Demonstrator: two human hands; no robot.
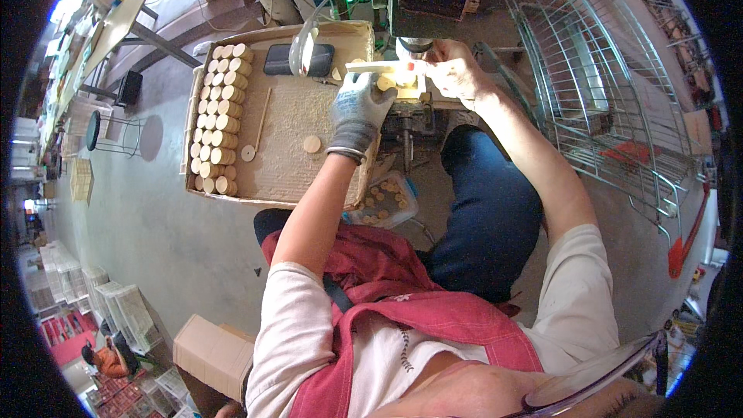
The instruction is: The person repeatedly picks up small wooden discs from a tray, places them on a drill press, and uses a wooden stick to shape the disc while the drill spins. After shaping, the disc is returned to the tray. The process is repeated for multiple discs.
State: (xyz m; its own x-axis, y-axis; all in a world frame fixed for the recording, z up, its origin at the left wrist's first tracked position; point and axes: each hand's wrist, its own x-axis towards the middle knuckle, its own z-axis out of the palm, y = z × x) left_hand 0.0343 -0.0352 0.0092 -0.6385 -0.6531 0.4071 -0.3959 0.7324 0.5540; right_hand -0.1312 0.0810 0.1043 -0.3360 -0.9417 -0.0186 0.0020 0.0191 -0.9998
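Note:
My left hand point(360, 102), in a grey work glove, is at the machine's work spot with thumb and fingers closed round the edge of a small round wooden disc point(385, 83). A pale straight strip point(370, 67) runs just beyond the fingertips. Bright light washes out part of this spot, where a small red piece point(410, 66) shows. My bare right hand point(457, 70) is beside the machine's dark round chuck point(415, 45), its fingers bent and pinched together. Whatever is between those fingers is hidden.
Left of the machine, a shallow cardboard tray point(290, 174) holds stacked wooden discs point(220, 120), a thin stick point(263, 120) and a dark flat case point(282, 59). A lamp point(304, 50) hangs over it. Below is a clear plastic tub point(395, 213); a wire cart point(611, 101) stands right.

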